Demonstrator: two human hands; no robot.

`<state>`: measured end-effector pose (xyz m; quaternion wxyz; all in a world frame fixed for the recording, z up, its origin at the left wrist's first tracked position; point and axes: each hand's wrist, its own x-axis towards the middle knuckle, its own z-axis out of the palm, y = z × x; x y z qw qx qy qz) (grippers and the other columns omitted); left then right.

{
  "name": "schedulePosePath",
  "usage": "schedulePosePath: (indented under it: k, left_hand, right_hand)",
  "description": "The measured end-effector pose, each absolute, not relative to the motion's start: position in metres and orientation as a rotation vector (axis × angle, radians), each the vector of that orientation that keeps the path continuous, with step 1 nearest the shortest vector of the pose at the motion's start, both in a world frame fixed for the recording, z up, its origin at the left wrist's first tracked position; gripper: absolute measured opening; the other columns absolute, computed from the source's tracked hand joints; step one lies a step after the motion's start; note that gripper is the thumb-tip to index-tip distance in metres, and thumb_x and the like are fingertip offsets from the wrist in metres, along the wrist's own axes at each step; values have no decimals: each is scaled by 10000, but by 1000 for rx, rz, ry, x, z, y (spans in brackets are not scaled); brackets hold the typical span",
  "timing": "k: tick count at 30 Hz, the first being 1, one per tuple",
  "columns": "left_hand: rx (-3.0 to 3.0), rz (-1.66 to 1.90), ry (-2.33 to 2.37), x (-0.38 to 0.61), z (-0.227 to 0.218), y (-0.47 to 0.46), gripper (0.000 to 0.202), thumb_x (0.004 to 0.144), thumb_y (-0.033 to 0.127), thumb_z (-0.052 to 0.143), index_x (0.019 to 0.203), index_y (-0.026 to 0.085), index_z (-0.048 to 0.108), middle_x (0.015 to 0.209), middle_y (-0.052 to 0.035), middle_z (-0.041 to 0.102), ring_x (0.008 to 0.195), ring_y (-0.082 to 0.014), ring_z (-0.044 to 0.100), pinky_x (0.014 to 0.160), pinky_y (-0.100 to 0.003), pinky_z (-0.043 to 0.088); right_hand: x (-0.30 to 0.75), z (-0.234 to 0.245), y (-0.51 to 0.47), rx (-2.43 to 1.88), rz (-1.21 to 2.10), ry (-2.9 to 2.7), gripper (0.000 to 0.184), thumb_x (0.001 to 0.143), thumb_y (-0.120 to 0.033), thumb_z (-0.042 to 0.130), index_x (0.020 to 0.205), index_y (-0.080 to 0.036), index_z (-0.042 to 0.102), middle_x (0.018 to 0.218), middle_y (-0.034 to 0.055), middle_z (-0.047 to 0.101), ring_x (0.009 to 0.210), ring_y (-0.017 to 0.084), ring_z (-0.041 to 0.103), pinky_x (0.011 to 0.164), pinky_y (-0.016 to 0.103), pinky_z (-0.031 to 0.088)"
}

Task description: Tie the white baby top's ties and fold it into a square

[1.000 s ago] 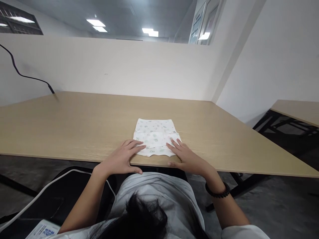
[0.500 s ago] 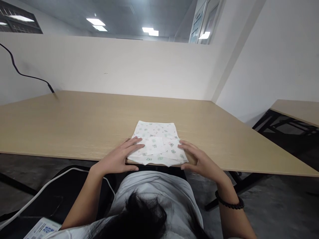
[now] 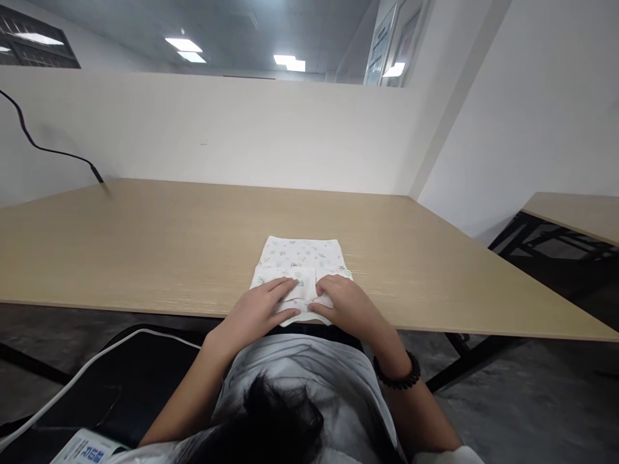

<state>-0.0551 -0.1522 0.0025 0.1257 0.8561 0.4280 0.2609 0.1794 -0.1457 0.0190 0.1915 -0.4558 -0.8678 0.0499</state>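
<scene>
A folded white cloth with a small green and grey print lies at the table's near edge, its lower flap turned up in layers. My left hand rests on the cloth's left part, open, with the fingers flat and the thumb apart along the lower edge. On the right side, my right hand has its fingers bent and the thumb below them, closed on a bit of the cloth near the middle. Both hands cover the lower corners of the cloth.
The wooden table ends at a white partition. A black cable hangs at the left. Below on the left are a black chair, a white cord and a printed box. Another table stands right.
Both hands have moved inward over the cloth, the right one farther. The right fingers have gone from stretched out to bent on the cloth.
</scene>
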Motion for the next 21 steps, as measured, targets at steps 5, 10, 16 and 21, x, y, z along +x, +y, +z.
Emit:
schedulePosePath:
  k: [5, 10, 16, 21]
  left_hand:
    - [2512, 737, 1352, -43, 3, -149, 340, 960, 398, 515, 1230, 258, 667, 1243, -91, 688, 1094, -299, 654, 883, -382, 512]
    - [2199, 1087, 1342, -48, -7, -140, 235, 945, 377, 523, 933, 234, 709, 941, -73, 725, 862, -250, 668, 750, -332, 511]
    - [1120, 1585, 996, -64, -17, -122, 295, 831, 500, 709, 882, 219, 638, 792, 2, 703, 720, -159, 674, 631, -231, 540]
    - [670, 1813, 708, -73, -17, -112, 313, 862, 400, 677, 1112, 211, 674, 1176, -94, 729, 1247, -259, 608, 1005, -382, 535]
  right_hand:
    - [167, 14, -151, -1399, 33, -2379, 26, 889, -210, 596, 873, -190, 588, 903, 92, 681, 891, 260, 624, 763, 352, 460]
    - [158, 6, -154, -1377, 63, -2289, 119, 879, -222, 602, 992, -192, 584, 946, 91, 690, 914, 272, 634, 794, 371, 483]
    - [137, -6, -150, -1377, 51, -2263, 196, 925, -272, 574, 1074, -154, 623, 1091, 165, 698, 1085, 313, 634, 901, 421, 505]
    - [130, -11, -147, -1432, 44, -2235, 186, 955, -195, 465, 978, -199, 650, 1005, 120, 728, 979, 262, 678, 821, 345, 512]
